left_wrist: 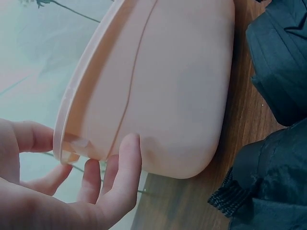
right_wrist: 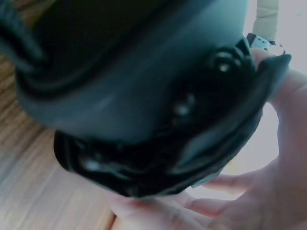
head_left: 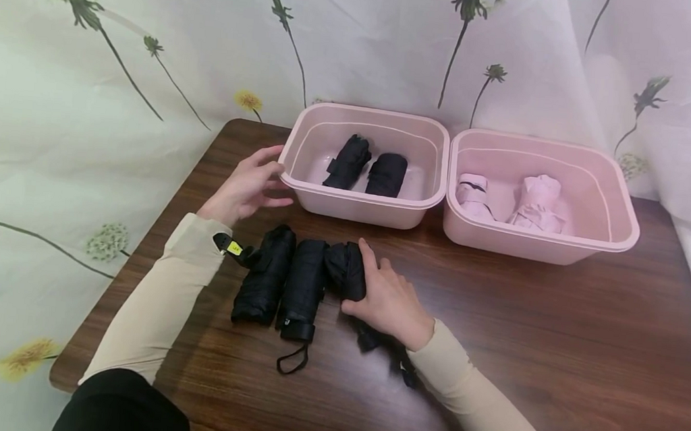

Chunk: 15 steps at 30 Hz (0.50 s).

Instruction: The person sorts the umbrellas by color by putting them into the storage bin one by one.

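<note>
My left hand point(head_left: 243, 184) is at the left end of the left pink bin point(head_left: 361, 206); thumb and fingertips meet its rim, the other fingers spread beside the wall. My right hand point(head_left: 390, 297) grips a black folded umbrella point(head_left: 350, 270), fingers over its far side and thumb on the near side. Its dark handle end point(right_wrist: 120, 91) fills the right wrist view, blurred. To its left, two more black folded umbrellas point(head_left: 264, 280) point(head_left: 303, 286) lie side by side on the wooden table; the nearer one has a wrist loop. Black fabric point(head_left: 369, 339) shows partly beneath my right wrist.
Inside the left bin lie two black folded umbrellas point(head_left: 348, 161) point(head_left: 387, 175). The right pink bin point(head_left: 520, 246) stands against it and holds two light pink folded umbrellas point(head_left: 473, 195) point(head_left: 539, 204). A flower-printed cloth point(head_left: 365, 41) hangs behind the table point(head_left: 555, 340).
</note>
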Each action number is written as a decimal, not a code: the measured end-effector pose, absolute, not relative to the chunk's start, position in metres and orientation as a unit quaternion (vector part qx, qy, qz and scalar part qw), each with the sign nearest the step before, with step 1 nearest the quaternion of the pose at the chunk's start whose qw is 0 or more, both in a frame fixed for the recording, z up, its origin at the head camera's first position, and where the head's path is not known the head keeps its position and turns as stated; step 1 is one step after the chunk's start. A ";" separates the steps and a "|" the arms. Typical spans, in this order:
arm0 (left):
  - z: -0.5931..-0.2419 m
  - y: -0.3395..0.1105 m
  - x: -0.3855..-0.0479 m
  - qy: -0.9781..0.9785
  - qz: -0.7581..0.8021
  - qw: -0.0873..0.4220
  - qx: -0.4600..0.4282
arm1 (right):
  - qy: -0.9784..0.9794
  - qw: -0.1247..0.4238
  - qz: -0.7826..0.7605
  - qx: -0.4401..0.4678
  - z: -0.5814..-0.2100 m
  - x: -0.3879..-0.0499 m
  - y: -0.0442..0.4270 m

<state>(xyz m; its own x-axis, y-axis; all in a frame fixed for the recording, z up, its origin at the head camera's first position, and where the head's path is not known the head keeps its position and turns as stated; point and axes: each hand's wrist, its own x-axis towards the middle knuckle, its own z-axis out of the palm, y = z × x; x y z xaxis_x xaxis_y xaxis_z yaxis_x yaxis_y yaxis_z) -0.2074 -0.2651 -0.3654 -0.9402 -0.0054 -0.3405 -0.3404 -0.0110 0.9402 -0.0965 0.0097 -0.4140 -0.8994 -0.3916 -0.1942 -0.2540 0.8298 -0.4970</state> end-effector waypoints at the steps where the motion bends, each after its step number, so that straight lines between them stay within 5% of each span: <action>1: -0.366 -0.265 -0.207 0.692 0.700 0.120 -0.125 | 0.946 0.141 -0.238 -0.172 -0.412 -0.096 0.010; 15: -0.366 -0.266 -0.209 0.699 0.693 0.122 -0.129 | 0.923 0.069 -0.322 -0.198 -0.368 -0.090 0.024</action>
<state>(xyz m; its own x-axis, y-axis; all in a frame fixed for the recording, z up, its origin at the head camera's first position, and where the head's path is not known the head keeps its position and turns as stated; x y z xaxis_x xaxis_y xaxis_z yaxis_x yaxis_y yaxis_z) -0.2085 -0.2662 -0.3659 -0.9371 -0.0116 -0.3490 -0.3491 0.0071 0.9371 -0.0899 0.0235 -0.3683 -0.9125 -0.4091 -0.0001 -0.3204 0.7148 -0.6216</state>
